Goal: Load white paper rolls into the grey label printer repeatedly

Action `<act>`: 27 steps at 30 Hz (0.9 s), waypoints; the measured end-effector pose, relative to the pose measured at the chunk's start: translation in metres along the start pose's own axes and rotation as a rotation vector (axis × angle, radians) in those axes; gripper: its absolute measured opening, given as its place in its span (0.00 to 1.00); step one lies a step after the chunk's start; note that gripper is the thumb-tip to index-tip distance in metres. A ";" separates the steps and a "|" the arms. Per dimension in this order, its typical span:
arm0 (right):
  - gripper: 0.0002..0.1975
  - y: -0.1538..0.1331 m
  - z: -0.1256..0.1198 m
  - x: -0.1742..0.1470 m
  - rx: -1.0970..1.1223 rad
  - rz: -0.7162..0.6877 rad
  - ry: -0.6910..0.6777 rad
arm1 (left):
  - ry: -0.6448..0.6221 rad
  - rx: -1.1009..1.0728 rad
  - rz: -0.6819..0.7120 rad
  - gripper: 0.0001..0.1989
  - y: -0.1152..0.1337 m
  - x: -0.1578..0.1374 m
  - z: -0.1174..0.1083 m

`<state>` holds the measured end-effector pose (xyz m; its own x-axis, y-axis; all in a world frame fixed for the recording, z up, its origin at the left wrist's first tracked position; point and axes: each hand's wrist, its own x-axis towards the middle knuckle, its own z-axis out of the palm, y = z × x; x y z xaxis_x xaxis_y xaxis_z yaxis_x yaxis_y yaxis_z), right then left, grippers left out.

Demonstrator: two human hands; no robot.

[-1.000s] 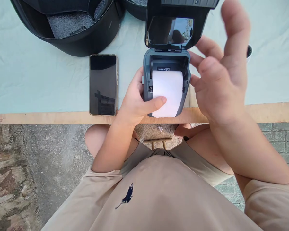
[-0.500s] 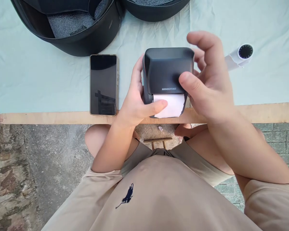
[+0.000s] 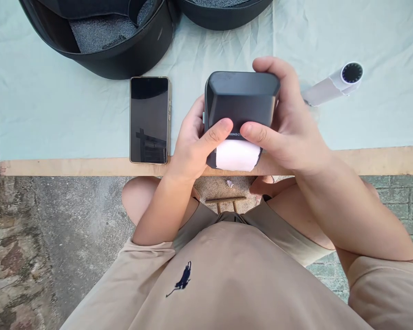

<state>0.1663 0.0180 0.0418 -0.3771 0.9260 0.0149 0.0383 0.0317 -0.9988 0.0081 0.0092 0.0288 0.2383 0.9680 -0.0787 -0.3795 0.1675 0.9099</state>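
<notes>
A black label printer (image 3: 242,107) with a light brand name on its lid is held between both my hands at the table's near edge. White label paper (image 3: 238,156) sticks out of its front slot. My left hand (image 3: 194,142) wraps round the left side, thumb lying on the lid. On the other side my right hand (image 3: 292,123) grips it, with the thumb on the lid and the forefinger curled over the far right corner. The two thumbs partly cover the lettering. Fingers underneath the printer are hidden.
Left of the printer lies a dark-screened phone (image 3: 149,120). A white tube-shaped object (image 3: 332,87) with a black round end rests at the right. Two open black zip cases (image 3: 134,55) stand at the back. The table (image 3: 62,167) has a pale cloth and a bare wooden front edge.
My right hand has closed round the printer's right side. My left thumb has moved up off the paper onto the lid. The printer has shifted slightly.
</notes>
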 end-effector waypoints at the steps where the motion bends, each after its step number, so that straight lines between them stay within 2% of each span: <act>1: 0.35 0.000 0.000 0.000 0.003 0.006 0.000 | -0.007 -0.014 0.002 0.20 0.000 0.001 0.000; 4: 0.37 0.000 0.001 0.000 0.005 0.006 0.013 | -0.048 -0.113 0.004 0.16 -0.002 0.005 -0.004; 7: 0.33 -0.001 0.000 -0.001 -0.044 -0.052 0.092 | -0.072 -0.161 0.006 0.20 -0.005 0.009 -0.009; 10: 0.26 -0.002 -0.003 -0.001 -0.105 -0.133 0.137 | 0.033 -0.106 -0.015 0.22 -0.008 0.009 -0.012; 12: 0.25 -0.003 -0.005 -0.002 -0.136 -0.166 0.103 | 0.079 -0.058 0.003 0.22 -0.008 0.008 -0.013; 18: 0.31 -0.004 -0.013 -0.003 -0.168 -0.171 0.004 | 0.151 0.027 0.012 0.25 -0.010 0.009 -0.013; 24: 0.39 -0.007 -0.017 -0.005 -0.291 -0.175 -0.053 | 0.124 -0.053 0.002 0.17 -0.005 0.010 -0.010; 27: 0.40 -0.012 -0.020 -0.006 -0.397 -0.181 -0.027 | 0.067 -0.103 -0.024 0.16 0.000 0.011 -0.007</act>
<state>0.1865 0.0193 0.0542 -0.4344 0.8822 0.1814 0.3202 0.3396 -0.8844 0.0044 0.0214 0.0248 0.1900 0.9731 -0.1303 -0.4649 0.2061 0.8611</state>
